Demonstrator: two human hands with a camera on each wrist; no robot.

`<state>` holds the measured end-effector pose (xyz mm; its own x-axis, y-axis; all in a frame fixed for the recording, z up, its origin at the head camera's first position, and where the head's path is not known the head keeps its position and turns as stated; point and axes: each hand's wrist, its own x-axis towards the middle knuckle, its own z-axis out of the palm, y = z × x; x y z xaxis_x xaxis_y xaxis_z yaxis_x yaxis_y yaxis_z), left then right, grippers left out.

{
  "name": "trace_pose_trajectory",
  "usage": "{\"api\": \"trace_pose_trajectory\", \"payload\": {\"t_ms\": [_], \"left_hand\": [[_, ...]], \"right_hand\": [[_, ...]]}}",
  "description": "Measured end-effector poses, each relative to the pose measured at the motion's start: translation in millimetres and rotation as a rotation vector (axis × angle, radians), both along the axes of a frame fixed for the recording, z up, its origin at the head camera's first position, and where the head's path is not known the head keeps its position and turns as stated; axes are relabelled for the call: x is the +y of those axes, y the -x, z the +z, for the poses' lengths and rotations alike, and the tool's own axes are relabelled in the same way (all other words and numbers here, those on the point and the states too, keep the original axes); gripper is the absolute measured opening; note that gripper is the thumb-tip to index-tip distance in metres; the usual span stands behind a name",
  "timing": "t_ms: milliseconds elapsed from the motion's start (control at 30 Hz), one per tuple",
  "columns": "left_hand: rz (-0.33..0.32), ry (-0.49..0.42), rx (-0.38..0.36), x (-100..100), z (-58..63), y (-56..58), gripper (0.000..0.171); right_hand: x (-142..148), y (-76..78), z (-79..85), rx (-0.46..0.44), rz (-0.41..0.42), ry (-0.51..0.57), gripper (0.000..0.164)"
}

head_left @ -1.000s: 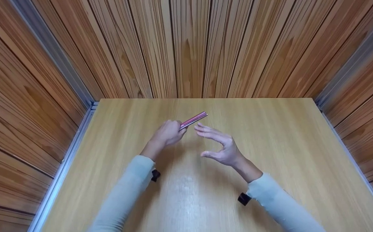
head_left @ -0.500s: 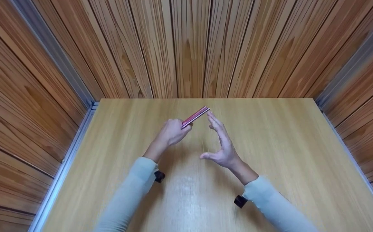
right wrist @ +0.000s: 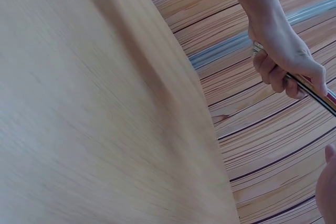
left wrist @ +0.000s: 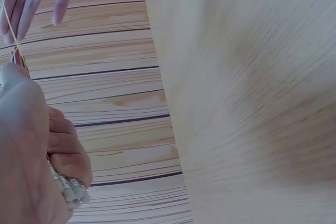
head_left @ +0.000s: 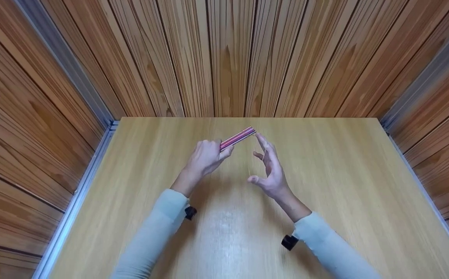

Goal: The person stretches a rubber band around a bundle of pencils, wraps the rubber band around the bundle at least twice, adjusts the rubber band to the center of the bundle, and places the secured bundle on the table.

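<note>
My left hand [head_left: 205,158] grips a bundle of pencils [head_left: 238,138] with pink and dark striped sides, raised over the table and slanting up to the right. Below that fist, several pale eraser ends [left wrist: 72,188] stick out in the left wrist view. My right hand [head_left: 275,174] is at the bundle's far end, its fingers extended and thumb spread apart, fingertips right by the pencil tips. A thin, pale yellow band, looking like a rubber band [left wrist: 8,18], stretches between the right fingers and the bundle's end. Most of its loop is hidden.
A light wooden table [head_left: 348,166] lies beneath both hands. Wood-plank walls [head_left: 228,58] enclose its back and sides, with a metal rail [head_left: 71,205] along the left edge. A small black wrist camera [head_left: 289,242] hangs under the right sleeve.
The right hand has swung its fingers upward and come to the tips of the pencils. The left hand has shifted slightly up and right, still holding the bundle.
</note>
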<state>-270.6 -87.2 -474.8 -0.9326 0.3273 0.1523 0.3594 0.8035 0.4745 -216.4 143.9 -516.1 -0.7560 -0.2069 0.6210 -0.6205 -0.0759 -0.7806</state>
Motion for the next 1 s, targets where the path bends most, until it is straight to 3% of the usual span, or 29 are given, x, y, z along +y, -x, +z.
{"api": "trace_pose_trajectory", "payload": {"t_ms": [167, 267, 533, 633, 833, 1000], "left_hand": [[0.028, 0.040, 0.014, -2.2, 4.6, -2.0, 0.054], [0.027, 0.073, 0.060, -3.2, 5.9, -4.0, 0.054], [-0.066, 0.185, 0.345, -6.8, 5.7, -9.5, 0.049], [-0.100, 0.245, 0.405, -9.3, 5.7, -11.5, 0.047], [-0.214, 0.367, 0.398, -8.7, 7.6, -16.1, 0.047], [-0.256, 0.445, 0.387, -6.2, 9.6, -19.5, 0.046]], "right_hand": [[0.2, 0.3, -3.5, -0.063, 0.025, 0.052, 0.136], [0.8, 0.7, -5.8, -0.117, 0.038, 0.096, 0.136], [7.1, 5.1, -8.1, -0.259, 0.076, 0.204, 0.128], [10.7, 7.9, -6.0, -0.282, 0.082, 0.206, 0.126], [19.6, 15.0, 2.0, -0.230, 0.079, 0.145, 0.116], [26.1, 17.1, 10.8, -0.162, 0.057, -0.041, 0.098]]}}
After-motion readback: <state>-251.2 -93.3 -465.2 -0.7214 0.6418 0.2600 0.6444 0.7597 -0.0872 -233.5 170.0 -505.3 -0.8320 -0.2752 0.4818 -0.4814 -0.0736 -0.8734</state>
